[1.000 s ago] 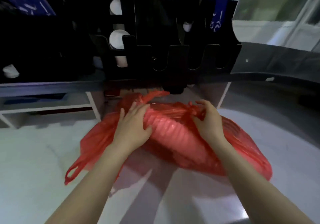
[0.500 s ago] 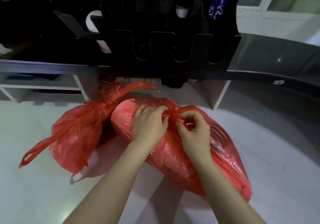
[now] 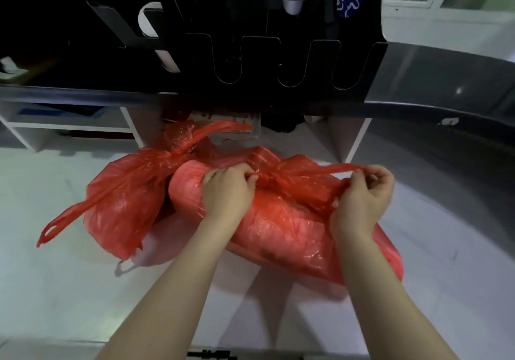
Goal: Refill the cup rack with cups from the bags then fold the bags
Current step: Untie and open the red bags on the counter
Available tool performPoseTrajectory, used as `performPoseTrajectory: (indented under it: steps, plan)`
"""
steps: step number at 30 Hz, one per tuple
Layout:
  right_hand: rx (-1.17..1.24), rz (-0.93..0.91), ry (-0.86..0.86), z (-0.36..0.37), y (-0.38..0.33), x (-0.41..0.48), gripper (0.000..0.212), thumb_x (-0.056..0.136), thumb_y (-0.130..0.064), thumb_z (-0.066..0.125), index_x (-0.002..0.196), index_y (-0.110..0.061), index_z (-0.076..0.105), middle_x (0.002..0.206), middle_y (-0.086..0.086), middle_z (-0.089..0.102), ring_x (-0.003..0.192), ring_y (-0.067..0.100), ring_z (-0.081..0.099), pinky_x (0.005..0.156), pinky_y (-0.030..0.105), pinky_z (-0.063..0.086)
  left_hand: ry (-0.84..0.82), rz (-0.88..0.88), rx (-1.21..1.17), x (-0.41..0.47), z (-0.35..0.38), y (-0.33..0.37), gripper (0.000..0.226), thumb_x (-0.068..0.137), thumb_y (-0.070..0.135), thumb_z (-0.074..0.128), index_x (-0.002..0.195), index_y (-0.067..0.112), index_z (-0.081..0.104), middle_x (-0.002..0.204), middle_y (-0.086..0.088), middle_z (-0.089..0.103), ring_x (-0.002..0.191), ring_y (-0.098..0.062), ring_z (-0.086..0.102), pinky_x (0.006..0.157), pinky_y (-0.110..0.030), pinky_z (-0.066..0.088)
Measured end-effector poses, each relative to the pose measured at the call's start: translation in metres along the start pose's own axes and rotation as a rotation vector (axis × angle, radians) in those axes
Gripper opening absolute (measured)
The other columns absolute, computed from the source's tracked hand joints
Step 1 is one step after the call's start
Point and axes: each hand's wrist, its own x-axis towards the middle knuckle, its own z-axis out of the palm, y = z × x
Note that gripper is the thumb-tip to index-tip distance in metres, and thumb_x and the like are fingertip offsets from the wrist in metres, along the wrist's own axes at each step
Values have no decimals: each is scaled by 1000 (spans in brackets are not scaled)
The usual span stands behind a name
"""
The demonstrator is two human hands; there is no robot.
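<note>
A long red plastic bag (image 3: 281,231) full of stacked cups lies on the white floor in front of me. My left hand (image 3: 227,191) grips the bag at its knot. My right hand (image 3: 362,195) pinches one bag handle and holds it stretched out to the right. A second red bag (image 3: 122,192), tied with loose handles, lies to the left of the first. Above stands the black cup rack (image 3: 250,61) with U-shaped slots; white cups (image 3: 149,19) show in its left columns.
A dark curved counter edge (image 3: 446,80) runs across the top right. White shelf frames (image 3: 69,128) stand beneath it on the left. A thin white bag (image 3: 156,251) peeks out under the red ones.
My right hand has pulled a bag handle out to the right, away from the knot. My left hand stays at the knot. The camera has dipped and moved closer.
</note>
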Motion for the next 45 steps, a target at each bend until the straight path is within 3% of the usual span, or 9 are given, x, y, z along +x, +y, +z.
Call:
performPoseTrajectory:
  steps: [4, 7, 12, 15, 25, 30, 35, 39, 45]
  plan:
    - [-128, -19, -256, -8, -11, 16, 18, 90, -23, 52, 97, -39, 56, 91, -1, 67, 74, 18, 65, 62, 28, 53, -50, -55, -13, 5, 0, -2, 16, 89, 33, 57, 100, 29, 68, 94, 1, 72, 94, -25, 64, 89, -33, 35]
    - [-367, 133, -483, -7, -5, 21, 40, 86, -8, 45, 116, -33, 52, 97, 1, 71, 76, 22, 67, 66, 35, 56, -20, -61, -53, 4, -2, -3, 14, 90, 30, 57, 98, 27, 69, 93, 0, 73, 90, -27, 64, 86, -34, 39]
    - [-798, -18, -907, -15, 2, 15, 28, 79, -14, 66, 104, -27, 67, 93, -10, 69, 85, 3, 63, 77, 25, 49, 279, -345, -739, 27, -14, 2, 21, 92, 18, 53, 74, 25, 61, 69, 14, 58, 65, -1, 55, 65, -22, 39]
    - [-992, -212, -810, -24, 4, 22, 19, 79, -26, 72, 65, -27, 59, 63, -11, 60, 67, 11, 57, 59, 27, 33, 275, -359, -803, 44, -14, 12, 19, 92, 17, 51, 78, 20, 62, 74, 8, 61, 70, -7, 56, 76, -31, 48]
    - [-968, -158, -72, -83, -30, 96, 35, 85, -2, 45, 112, -16, 63, 110, 10, 68, 101, 31, 60, 73, 28, 37, 246, -343, -934, 60, -7, 28, 39, 77, -14, 44, 97, 19, 50, 96, 2, 64, 91, -12, 62, 87, -27, 48]
    - [-901, -602, -354, -56, -43, 59, 60, 72, 5, 60, 131, -8, 53, 132, 12, 55, 125, 30, 47, 107, 37, 33, 170, -35, -774, 44, -6, 48, 45, 59, -21, 34, 72, 16, 56, 99, 4, 59, 93, -11, 57, 86, -14, 42]
    - [-1122, -876, -597, -31, -35, 32, 50, 66, 3, 59, 111, -18, 67, 114, 3, 65, 116, 29, 54, 103, 45, 33, -23, 275, -423, 33, -4, 33, 50, 58, -13, 43, 50, 33, 60, 109, 14, 60, 99, -10, 48, 84, -12, 29]
    - [-1362, -636, -652, -36, -33, 39, 18, 75, -5, 54, 85, -14, 66, 89, 6, 61, 91, 32, 56, 64, 34, 36, -197, 367, 6, 35, -5, 0, 53, 74, -8, 48, 100, 29, 73, 133, 7, 54, 110, -20, 42, 100, -27, 33]
    - [-1657, -702, -581, -30, -45, 42, 19, 76, -8, 50, 90, -13, 63, 94, 9, 62, 92, 33, 56, 67, 34, 32, -297, -25, -11, 50, -13, -1, 79, 83, 7, 49, 150, 3, 7, 144, -24, 37, 129, -42, 37, 107, -38, 28]
